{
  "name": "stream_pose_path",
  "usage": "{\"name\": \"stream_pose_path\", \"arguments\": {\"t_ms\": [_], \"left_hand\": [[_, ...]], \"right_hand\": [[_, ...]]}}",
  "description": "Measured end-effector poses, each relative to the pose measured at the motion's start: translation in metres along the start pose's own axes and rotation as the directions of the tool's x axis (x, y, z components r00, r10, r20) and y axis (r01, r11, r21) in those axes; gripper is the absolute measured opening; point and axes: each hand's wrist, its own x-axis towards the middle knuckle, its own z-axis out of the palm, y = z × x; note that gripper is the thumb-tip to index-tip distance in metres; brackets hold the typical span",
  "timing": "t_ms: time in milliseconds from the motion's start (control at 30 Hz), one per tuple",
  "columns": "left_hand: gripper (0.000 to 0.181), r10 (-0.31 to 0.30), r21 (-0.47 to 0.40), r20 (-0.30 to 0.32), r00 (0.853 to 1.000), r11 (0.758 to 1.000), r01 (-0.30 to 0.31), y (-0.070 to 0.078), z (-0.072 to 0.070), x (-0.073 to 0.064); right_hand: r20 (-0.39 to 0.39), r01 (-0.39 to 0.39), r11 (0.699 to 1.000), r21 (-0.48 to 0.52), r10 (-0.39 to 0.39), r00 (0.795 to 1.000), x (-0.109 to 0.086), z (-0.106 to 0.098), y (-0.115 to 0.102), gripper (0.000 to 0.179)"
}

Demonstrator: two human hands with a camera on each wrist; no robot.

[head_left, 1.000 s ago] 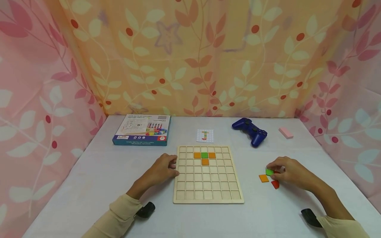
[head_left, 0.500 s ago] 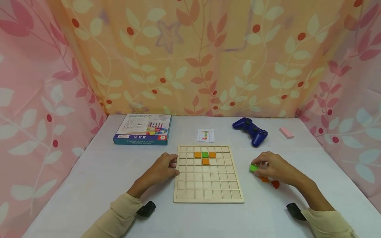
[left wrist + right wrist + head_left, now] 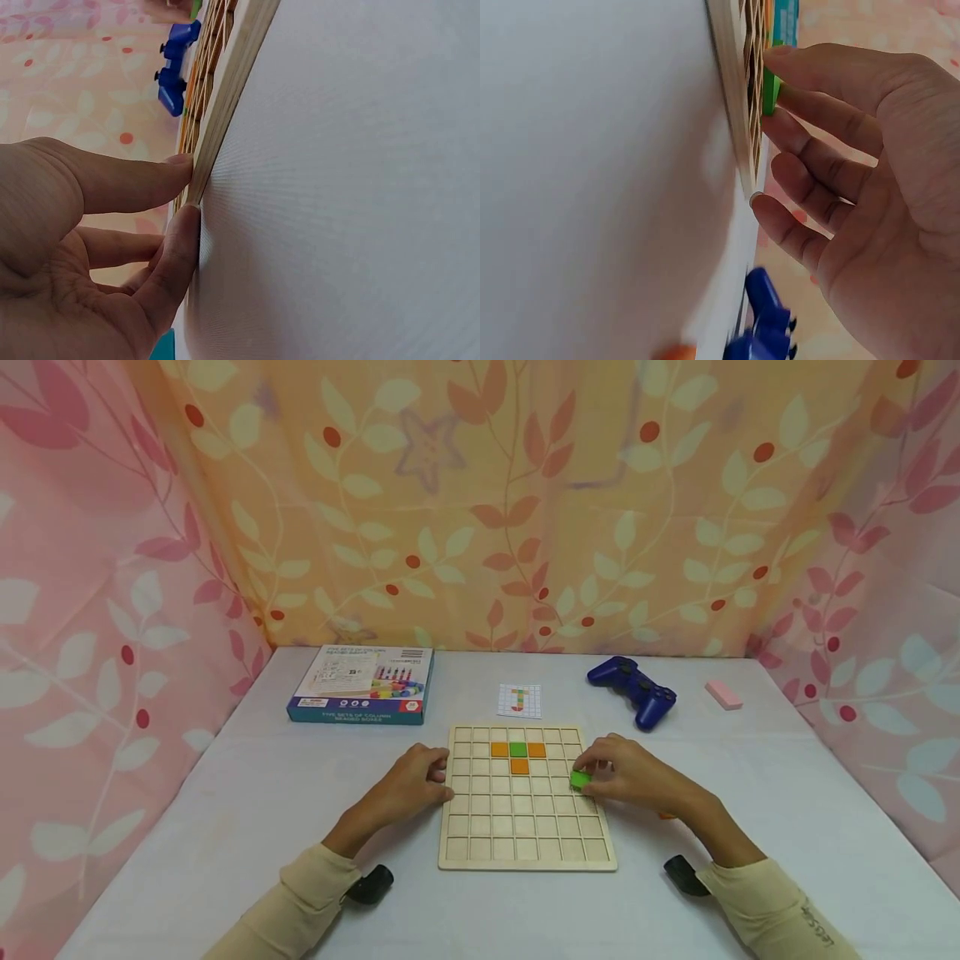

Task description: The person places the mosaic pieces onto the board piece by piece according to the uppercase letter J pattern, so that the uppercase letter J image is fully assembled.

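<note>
A pale wooden grid board [image 3: 525,853] lies flat on the table. One green tile [image 3: 518,749] sits in it, flanked by two orange tiles [image 3: 499,750], with another orange tile [image 3: 520,767] directly below. My left hand [image 3: 411,781] holds the board's left edge, its thumb [image 3: 142,184] on the rim and its index finger against the side. Over the board's right edge, my right hand [image 3: 633,777] pinches a green piece [image 3: 581,780] between thumb and fingers. Whether it is one tile or a small stack, I cannot tell.
Behind the board lies a small pattern card [image 3: 519,701]. A boxed toy set [image 3: 360,685] stands back left; a blue game controller [image 3: 633,692] and a pink block [image 3: 723,695] lie back right. An orange tile [image 3: 667,816] shows partly beneath my right forearm.
My right hand has carried the green piece leftward from the loose tiles to above the board's right edge. My left hand stays at the board's left edge.
</note>
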Motion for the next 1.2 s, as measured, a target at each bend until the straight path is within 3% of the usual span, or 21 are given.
{"name": "stream_pose_path", "arguments": {"t_ms": [300,633,1200], "left_hand": [[0.065,-0.008,0.0,0.0,1.0,1.0,0.008,0.001,0.0,0.001],[0.066,0.013,-0.003,0.003,1.0,1.0,-0.013,0.001,0.0,0.002],[0.066,-0.021,-0.003,-0.001,1.0,1.0,0.021,0.0,0.001,0.0]], "right_hand": [[0.05,0.095,0.994,-0.044,-0.093,0.994,0.03,0.015,-0.023,0.022],[0.063,0.163,0.984,-0.069,-0.158,0.985,0.048,0.029,-0.036,0.021],[0.105,0.15,0.987,-0.061,-0.143,0.984,0.054,0.033,-0.054,0.024]]}}
